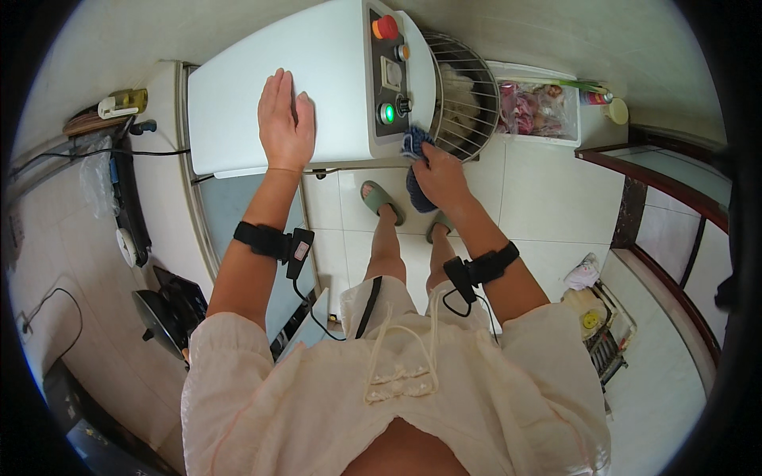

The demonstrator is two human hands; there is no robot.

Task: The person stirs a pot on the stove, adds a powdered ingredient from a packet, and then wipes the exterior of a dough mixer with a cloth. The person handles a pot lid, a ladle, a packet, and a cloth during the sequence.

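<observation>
A white spiral dough mixer (238, 113) stands before me, with a dark control panel (384, 71) at its right end. My left hand (286, 128) rests palm down on the mixer's top cover, holding nothing. In my right hand (443, 175) is a dark blue cloth (418, 143), bunched at the panel's lower corner and hanging below my fingers. The green button (387, 113) is lit, beside a black knob (405, 105). A red emergency stop button (386, 27) sits at the panel's far end. Under the wire guard (464, 113), pale dough (457, 98) lies in the bowl.
A white foam box (570, 119) with bagged food stands right of the bowl. Farther right is a brown-framed door (655, 178). A black cable (119, 152) runs left from the mixer. A dark pan (158, 321) is at lower left. My slippered feet (381, 199) are on the tiles.
</observation>
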